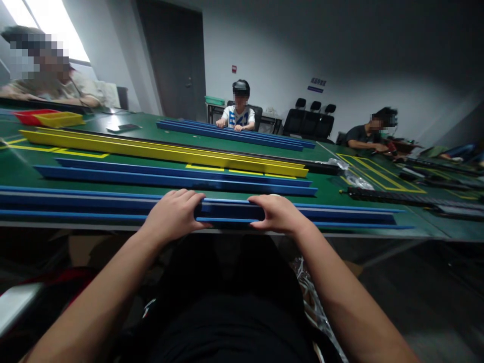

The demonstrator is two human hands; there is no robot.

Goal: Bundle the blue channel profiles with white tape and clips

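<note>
A long blue channel rail (pixel 227 210) with two raised edges lies along the near edge of the green table. My left hand (pixel 174 214) grips it left of its middle, thumb at the near edge and fingers over the far edge. In the same kind of hold, my right hand (pixel 278 214) is closed around the rail a short way to the right. Just beyond it is a second blue channel rail (pixel 181 177). Farther back stretches a yellow channel rail (pixel 162 153), with a dark strip behind it.
The green table (pixel 139 121) carries a red tray (pixel 32 117) and a yellow tray (pixel 60 119) at left. Blue rails (pixel 230 134) lie before a seated person (pixel 241 113). Black strips (pixel 378 195) and clear plastic are at right. Two other people sit around.
</note>
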